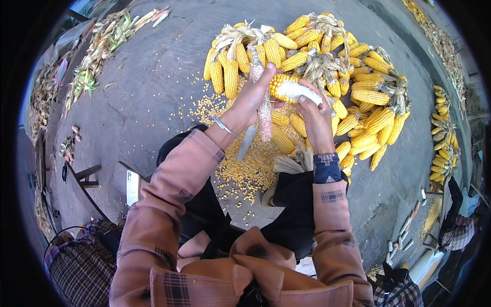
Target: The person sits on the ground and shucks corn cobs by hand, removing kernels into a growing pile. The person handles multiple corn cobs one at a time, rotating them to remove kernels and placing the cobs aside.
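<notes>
My left hand (251, 98) and my right hand (316, 115) hold a partly shelled ear of yellow maize (285, 88) between them. Bare white cob shows along its side and at its right end. A stripped, pinkish cob (264, 119) hangs upright by my left palm; whether the fingers grip it is hard to tell. Just below that hand is a pale, flat blade-like piece (247, 142). Loose maize kernels (249, 165) lie heaped on the ground between my knees, with whole ears (283, 140) at the heap's upper edge.
Bundles of maize ears tied by their husks (368, 96) lie ahead and to the right. Husks (99, 46) are strewn at the upper left. A white phone (132, 188) rests on a stool at the left. People in checked clothes (80, 261) sit at both sides.
</notes>
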Demonstrator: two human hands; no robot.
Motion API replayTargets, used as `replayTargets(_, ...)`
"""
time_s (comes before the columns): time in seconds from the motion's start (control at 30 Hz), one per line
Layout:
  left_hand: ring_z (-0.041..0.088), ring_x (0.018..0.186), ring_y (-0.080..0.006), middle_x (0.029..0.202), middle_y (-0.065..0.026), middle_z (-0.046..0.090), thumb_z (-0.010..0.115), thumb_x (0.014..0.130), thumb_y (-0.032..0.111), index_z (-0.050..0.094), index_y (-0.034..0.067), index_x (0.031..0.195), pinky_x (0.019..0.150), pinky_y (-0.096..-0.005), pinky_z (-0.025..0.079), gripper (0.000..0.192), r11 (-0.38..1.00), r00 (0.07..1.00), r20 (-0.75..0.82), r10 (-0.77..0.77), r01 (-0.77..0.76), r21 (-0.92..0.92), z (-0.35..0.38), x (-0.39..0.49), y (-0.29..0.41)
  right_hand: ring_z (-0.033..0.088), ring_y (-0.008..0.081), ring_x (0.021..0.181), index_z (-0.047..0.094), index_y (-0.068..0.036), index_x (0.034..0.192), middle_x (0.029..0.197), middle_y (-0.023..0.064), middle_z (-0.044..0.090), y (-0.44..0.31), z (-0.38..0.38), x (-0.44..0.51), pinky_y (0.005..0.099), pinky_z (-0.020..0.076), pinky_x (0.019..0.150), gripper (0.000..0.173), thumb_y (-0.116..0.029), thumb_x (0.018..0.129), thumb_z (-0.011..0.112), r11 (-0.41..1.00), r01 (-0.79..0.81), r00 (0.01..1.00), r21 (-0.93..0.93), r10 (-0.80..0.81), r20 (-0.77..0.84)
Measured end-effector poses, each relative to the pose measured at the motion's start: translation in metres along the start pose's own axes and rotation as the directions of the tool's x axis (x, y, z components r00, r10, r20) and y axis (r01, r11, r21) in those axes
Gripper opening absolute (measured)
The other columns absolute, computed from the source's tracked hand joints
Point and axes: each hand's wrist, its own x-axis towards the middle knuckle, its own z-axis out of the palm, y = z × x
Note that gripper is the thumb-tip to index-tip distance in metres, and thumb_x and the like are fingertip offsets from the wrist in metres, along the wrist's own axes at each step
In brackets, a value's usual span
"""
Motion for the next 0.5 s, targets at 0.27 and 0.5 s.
replayTargets(0.27, 0.056, 0.101, -0.0125, 0.108, -0.0056, 0.063, 0.049, 0.097, 0.047, 0.064, 0.006, 0.115, 0.090, -0.0290, 0.044, 0.048, 0.743, 0.925, 0.157, 0.347, -0.373, 0.555, -0.002, -0.018, 0.010, 0.067, 0.0228, 0.085, 0.039, 0.000, 0.131, 0.103, 0.0118, 0.062, -0.007, -0.010, 0.000, 0.0305, 0.0564, 0.063, 0.057, -0.014, 0.084, 0.068, 0.941, -0.266, 0.931, -0.211, 0.307, 0.197)
replayTargets(0.5, 0.056, 0.110, -0.0169, 0.121, -0.0111, 0.060, 0.048, 0.098, 0.044, 0.054, 0.004, 0.129, 0.097, -0.0310, 0.043, 0.051, 0.884, 0.941, 0.273, 0.201, -0.294, 0.363, -0.013, -0.023, 0.017, 0.053, 0.0079, 0.062, 0.056, 0.000, 0.107, 0.075, 0.0012, 0.058, -0.001, 0.007, -0.006, 0.0218, 0.0414, 0.055, 0.032, -0.006, 0.077, 0.063, 0.908, -0.347, 0.885, -0.234, 0.400, 0.237)
